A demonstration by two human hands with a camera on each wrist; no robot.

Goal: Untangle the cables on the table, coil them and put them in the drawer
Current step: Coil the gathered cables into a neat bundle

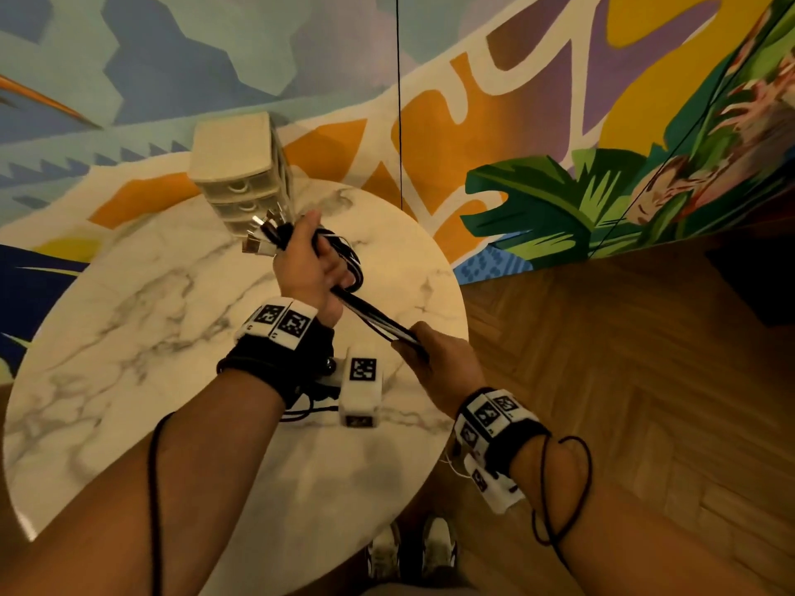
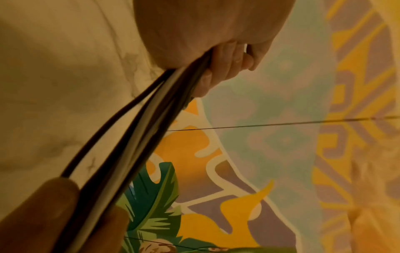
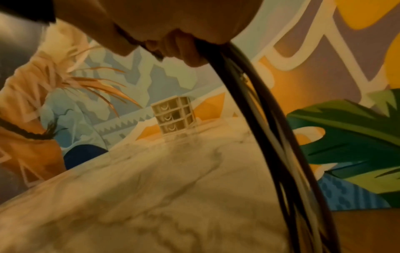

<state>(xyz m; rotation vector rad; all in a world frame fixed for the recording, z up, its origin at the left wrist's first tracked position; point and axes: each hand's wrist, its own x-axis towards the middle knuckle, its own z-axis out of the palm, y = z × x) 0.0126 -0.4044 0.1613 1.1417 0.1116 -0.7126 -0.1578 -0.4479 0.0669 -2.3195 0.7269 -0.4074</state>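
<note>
Cables stretch between left hand and right hand, both gripping; wind even loops, keeping plugs together.

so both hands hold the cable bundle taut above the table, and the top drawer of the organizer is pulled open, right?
Not quite. The left hand and right hand do hold the cable bundle taut above the marble table, but the right wrist view shows all three drawers of the drawer organizer closed.
</note>
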